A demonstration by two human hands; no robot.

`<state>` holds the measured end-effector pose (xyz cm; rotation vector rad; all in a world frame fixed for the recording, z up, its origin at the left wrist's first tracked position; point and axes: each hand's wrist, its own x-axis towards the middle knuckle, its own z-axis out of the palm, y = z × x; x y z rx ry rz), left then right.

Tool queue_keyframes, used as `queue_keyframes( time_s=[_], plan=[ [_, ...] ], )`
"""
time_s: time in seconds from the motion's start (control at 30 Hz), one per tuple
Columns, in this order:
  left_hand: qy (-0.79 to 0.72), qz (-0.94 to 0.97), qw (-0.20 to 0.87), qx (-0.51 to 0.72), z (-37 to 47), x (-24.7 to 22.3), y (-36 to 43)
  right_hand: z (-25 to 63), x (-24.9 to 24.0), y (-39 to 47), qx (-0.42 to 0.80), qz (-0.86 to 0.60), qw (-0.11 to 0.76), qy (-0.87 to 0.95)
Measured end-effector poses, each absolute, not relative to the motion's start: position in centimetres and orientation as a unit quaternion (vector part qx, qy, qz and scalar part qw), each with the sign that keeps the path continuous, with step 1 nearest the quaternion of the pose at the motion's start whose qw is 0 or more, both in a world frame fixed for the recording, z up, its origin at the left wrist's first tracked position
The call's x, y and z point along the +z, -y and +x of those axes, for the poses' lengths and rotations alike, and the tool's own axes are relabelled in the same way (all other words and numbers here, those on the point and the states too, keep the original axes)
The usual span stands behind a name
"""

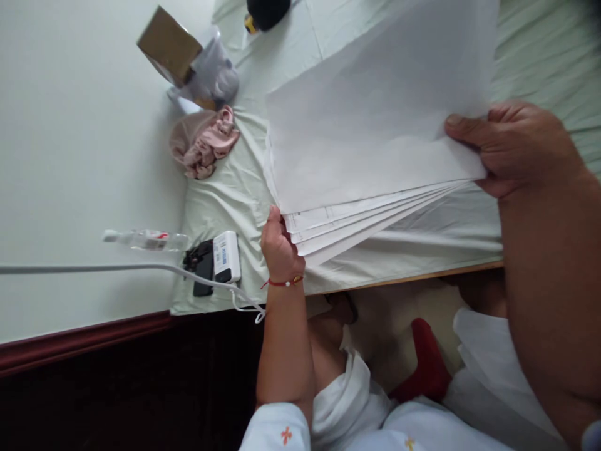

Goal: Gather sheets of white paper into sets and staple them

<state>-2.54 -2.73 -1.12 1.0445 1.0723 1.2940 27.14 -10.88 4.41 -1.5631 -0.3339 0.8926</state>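
Note:
A stack of white paper sheets is held up over the table between my two hands. Its lower edges are fanned apart, and faint print shows on some of the under sheets. My left hand, with a red string bracelet at the wrist, grips the lower left corner. My right hand pinches the right side, its thumb lying on the top sheet and its other fingers behind the stack, mostly hidden.
On the pale green tablecloth lie a white box-shaped device, a black phone-like item, a clear bottle and a pink cloth. A cardboard box and plastic bag stand behind. A white cable crosses the left.

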Motion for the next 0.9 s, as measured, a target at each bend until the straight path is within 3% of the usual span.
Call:
queue_keyframes(
  time_s=[0.2, 0.47, 0.77, 0.9],
  plan=[
    [-0.450, 0.439, 0.531, 0.568, -2.0, -0.3, 3.6, 28.0, 3.1, 11.1, 0.384, -0.681, 0.582, 0.224],
    [-0.400, 0.551, 0.531, 0.505, -2.7, -1.1, 3.5, 31.1, 0.6, 12.2, 0.413, -0.634, 0.565, 0.328],
    [-0.359, 0.602, 0.463, 0.542, -3.3, -1.1, 3.6, 31.2, 1.1, 13.0, 0.345, -0.615, 0.594, 0.387],
    [-0.386, 0.620, 0.438, 0.524, -3.7, -1.7, 3.7, 31.1, 1.6, 13.4, 0.301, -0.642, 0.556, 0.434]
  ],
)
